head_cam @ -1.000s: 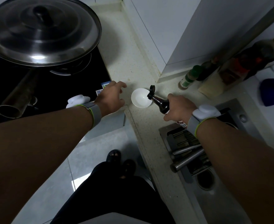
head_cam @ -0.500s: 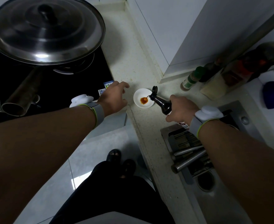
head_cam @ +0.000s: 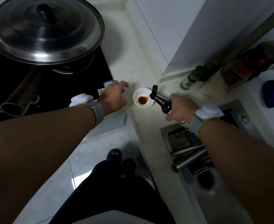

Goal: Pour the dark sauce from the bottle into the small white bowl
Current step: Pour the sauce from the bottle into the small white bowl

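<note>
A small white bowl point(head_cam: 139, 95) stands on the pale counter with a brown pool of sauce point(head_cam: 142, 100) in its bottom. My right hand point(head_cam: 180, 108) grips a dark sauce bottle point(head_cam: 163, 103), tilted left so its spout sits over the bowl's right rim. The flip cap hangs open above the spout, and a thin stream runs from spout to pool. My left hand point(head_cam: 114, 97) hovers just left of the bowl, fingers spread, holding nothing and not touching it.
A wok with a steel lid point(head_cam: 45, 29) sits on the black stove point(head_cam: 86, 75) at left. Several bottles point(head_cam: 191, 77) line the wall at right. A steel sink point(head_cam: 202, 159) holding utensils lies under my right forearm. The counter edge point(head_cam: 142, 143) runs beside my feet.
The bowl was empty a second ago. The bottle tipped further over the rim and sauce began flowing, and the brown pool has grown. My left hand stayed beside the bowl.
</note>
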Motion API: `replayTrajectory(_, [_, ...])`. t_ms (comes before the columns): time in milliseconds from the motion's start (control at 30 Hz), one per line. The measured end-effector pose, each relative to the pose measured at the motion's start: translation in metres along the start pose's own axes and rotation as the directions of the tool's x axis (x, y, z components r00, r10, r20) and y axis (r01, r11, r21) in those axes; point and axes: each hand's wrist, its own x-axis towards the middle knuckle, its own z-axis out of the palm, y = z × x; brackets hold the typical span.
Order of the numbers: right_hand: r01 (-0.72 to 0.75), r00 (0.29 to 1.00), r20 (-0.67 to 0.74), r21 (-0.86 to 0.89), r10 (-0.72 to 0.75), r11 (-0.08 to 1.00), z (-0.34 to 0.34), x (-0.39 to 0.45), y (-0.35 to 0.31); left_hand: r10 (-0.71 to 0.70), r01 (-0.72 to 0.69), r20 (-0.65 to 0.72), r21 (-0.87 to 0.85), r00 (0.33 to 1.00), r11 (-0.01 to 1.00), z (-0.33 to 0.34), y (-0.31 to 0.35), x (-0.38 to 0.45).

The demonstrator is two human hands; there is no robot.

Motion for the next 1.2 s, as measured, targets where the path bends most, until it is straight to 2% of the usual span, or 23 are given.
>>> replayTrajectory(1200, [-0.004,1.000,0.011,-0.008,0.004,1.000,-0.0038,-0.0029,-0.0033,0.000,0.000,-0.013,-0.003,1.000,1.000,0.0008,0.0007,0.0019])
